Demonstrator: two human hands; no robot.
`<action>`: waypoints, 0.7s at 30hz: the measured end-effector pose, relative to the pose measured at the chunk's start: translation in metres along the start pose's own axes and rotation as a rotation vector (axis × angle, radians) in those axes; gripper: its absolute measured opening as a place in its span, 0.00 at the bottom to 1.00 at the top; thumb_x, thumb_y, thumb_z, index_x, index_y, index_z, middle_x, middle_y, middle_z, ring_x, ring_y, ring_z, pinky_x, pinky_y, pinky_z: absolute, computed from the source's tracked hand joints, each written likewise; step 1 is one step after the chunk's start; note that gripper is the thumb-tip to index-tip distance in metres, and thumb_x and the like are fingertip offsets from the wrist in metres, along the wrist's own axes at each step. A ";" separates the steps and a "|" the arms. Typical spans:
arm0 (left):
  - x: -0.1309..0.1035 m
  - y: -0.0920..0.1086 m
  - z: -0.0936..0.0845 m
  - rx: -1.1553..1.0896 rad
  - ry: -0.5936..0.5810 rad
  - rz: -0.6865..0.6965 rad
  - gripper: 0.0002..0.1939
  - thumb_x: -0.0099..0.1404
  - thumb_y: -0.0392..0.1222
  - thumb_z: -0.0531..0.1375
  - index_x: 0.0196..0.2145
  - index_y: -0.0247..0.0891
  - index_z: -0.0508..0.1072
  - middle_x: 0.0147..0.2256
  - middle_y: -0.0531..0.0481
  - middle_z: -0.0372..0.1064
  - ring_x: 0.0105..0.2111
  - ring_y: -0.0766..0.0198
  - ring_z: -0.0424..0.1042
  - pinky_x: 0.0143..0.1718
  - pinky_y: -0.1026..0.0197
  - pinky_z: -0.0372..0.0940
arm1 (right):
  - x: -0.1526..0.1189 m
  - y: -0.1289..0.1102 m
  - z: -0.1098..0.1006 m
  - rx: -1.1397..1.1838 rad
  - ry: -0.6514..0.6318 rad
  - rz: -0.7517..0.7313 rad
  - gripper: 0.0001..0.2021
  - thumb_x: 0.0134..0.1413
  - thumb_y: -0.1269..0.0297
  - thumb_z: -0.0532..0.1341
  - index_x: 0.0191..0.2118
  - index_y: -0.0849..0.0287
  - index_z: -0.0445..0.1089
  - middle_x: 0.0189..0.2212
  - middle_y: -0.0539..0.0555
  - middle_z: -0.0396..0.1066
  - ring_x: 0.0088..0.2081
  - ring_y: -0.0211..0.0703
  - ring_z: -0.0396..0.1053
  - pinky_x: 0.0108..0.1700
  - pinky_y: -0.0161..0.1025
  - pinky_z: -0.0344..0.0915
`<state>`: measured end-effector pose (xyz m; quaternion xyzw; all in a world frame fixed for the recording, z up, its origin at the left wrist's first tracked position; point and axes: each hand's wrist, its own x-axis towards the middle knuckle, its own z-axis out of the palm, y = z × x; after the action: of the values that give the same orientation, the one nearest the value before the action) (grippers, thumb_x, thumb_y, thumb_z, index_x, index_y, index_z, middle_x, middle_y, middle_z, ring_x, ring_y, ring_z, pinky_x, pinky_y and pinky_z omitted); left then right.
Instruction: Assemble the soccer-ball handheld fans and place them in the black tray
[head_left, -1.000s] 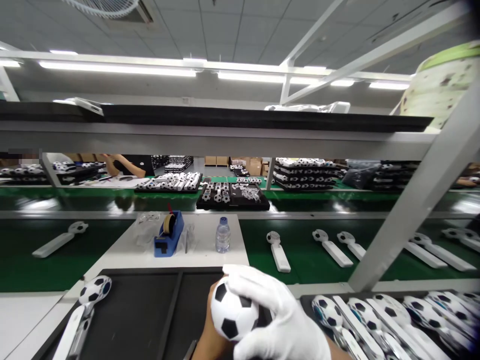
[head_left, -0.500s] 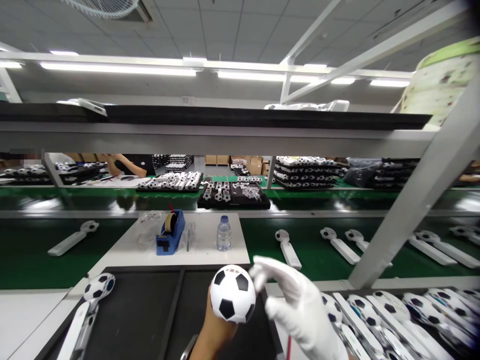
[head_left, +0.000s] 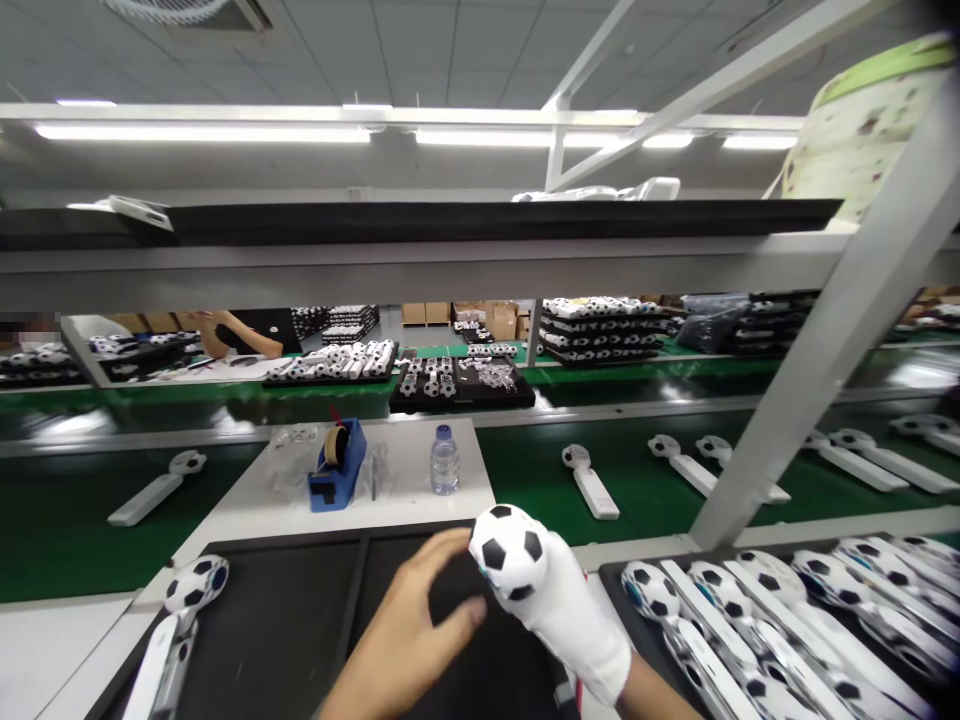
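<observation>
A soccer-ball-patterned round head (head_left: 510, 552) is held up over the black tray (head_left: 285, 610) in front of me. My right hand (head_left: 577, 610), in a white glove, grips it from behind and the right; its fingers are mostly hidden by the ball. Just left of the ball is my bare left hand (head_left: 420, 620), with thumb and fingers spread apart and nothing between them. A white-handled piece with a ball-patterned head (head_left: 196, 585) lies at the tray's left edge.
Another tray at the right holds several ball-headed pieces (head_left: 750, 640). More lie on the green conveyor (head_left: 517, 480). A blue tape dispenser (head_left: 337, 465) and a water bottle (head_left: 444, 462) stand ahead. A slanted metal post (head_left: 817, 380) rises at the right; a person's arms (head_left: 247, 335) show beyond.
The ball-patterned head has passed from my left hand to my gloved right hand and sits slightly further right. My left hand has opened. Pieces on the conveyor have shifted rightward.
</observation>
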<state>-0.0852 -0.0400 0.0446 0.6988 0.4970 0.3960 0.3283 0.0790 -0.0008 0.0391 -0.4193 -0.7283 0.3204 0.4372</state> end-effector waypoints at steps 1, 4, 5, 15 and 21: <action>-0.002 0.005 0.002 0.026 0.161 -0.003 0.18 0.60 0.41 0.57 0.49 0.41 0.68 0.52 0.43 0.66 0.53 0.53 0.64 0.54 0.50 0.60 | 0.000 -0.001 0.000 -0.005 0.010 -0.020 0.12 0.41 0.70 0.62 0.38 0.59 0.70 0.38 0.56 0.73 0.40 0.46 0.72 0.45 0.40 0.69; -0.009 0.021 0.014 0.123 0.483 0.115 0.12 0.62 0.39 0.55 0.44 0.40 0.70 0.46 0.43 0.70 0.48 0.55 0.68 0.49 0.53 0.65 | 0.001 -0.001 0.001 0.024 0.017 -0.042 0.11 0.49 0.66 0.60 0.41 0.57 0.68 0.39 0.55 0.72 0.41 0.43 0.71 0.45 0.39 0.69; -0.011 0.025 0.019 0.158 0.512 0.186 0.12 0.62 0.38 0.56 0.44 0.40 0.70 0.46 0.43 0.70 0.47 0.55 0.69 0.48 0.54 0.66 | 0.000 0.000 0.002 0.024 0.016 -0.043 0.10 0.51 0.65 0.59 0.41 0.57 0.68 0.39 0.54 0.71 0.41 0.43 0.71 0.45 0.39 0.69; -0.010 0.026 0.030 0.237 0.561 0.407 0.11 0.59 0.30 0.59 0.40 0.38 0.72 0.43 0.44 0.71 0.44 0.57 0.70 0.45 0.60 0.67 | -0.006 0.006 -0.004 -0.050 0.017 -0.112 0.15 0.59 0.59 0.55 0.48 0.61 0.64 0.46 0.56 0.66 0.43 0.42 0.67 0.45 0.45 0.67; -0.010 0.026 0.033 0.175 0.606 0.341 0.07 0.61 0.31 0.56 0.34 0.39 0.72 0.41 0.45 0.71 0.43 0.58 0.71 0.43 0.62 0.67 | -0.007 0.003 -0.007 -0.082 0.007 -0.148 0.14 0.59 0.57 0.55 0.45 0.58 0.67 0.44 0.55 0.68 0.42 0.40 0.68 0.44 0.43 0.67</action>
<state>-0.0466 -0.0589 0.0484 0.6482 0.4801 0.5901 0.0342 0.0880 -0.0048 0.0374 -0.3828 -0.7683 0.2557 0.4447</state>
